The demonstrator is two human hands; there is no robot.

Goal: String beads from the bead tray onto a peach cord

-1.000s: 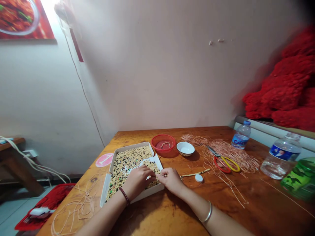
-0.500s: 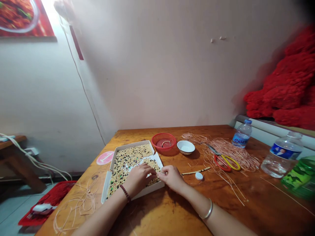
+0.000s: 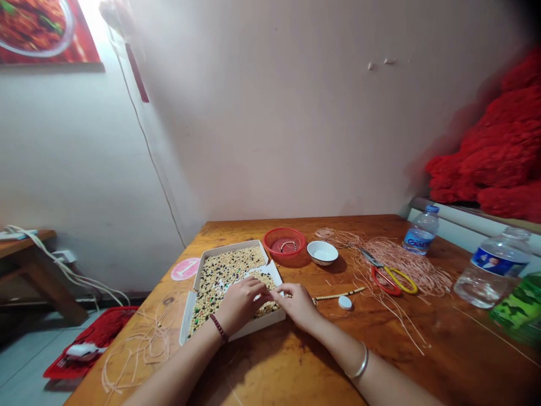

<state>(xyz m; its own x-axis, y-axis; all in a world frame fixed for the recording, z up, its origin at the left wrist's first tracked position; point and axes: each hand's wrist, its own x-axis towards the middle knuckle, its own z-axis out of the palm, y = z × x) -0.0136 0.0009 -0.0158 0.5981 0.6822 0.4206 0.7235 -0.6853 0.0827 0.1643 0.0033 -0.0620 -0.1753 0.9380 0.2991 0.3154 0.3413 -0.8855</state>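
A shallow white cardboard box (image 3: pixel 265 323) holds many small beads (image 3: pixel 234 260), mostly cream with black and a few coloured ones. Over its front right corner, my left hand (image 3: pixel 243 303) is closed in a pinch, its fingertips meeting those of my right hand. Whatever lies in that pinch is too small to make out. My right hand (image 3: pixel 298 305) is closed on a string of beads (image 3: pixel 338 295), which trails out to the right across the table, mostly cream with a few dark beads. The held end is hidden by the fingers.
Behind the box stand a red basket (image 3: pixel 284 254) with a beaded strand inside and a white bowl (image 3: pixel 322 260). To the right lie a white cap (image 3: pixel 345 303), scissors (image 3: pixel 393 279), tangled pink cord (image 3: pixel 406 256) and bottles (image 3: pixel 492 265). Loose cord (image 3: pixel 146 344) lies at left.
My left fingertips have moved right and now meet my right fingertips, where a small gap showed before. The whole view has shifted slightly.
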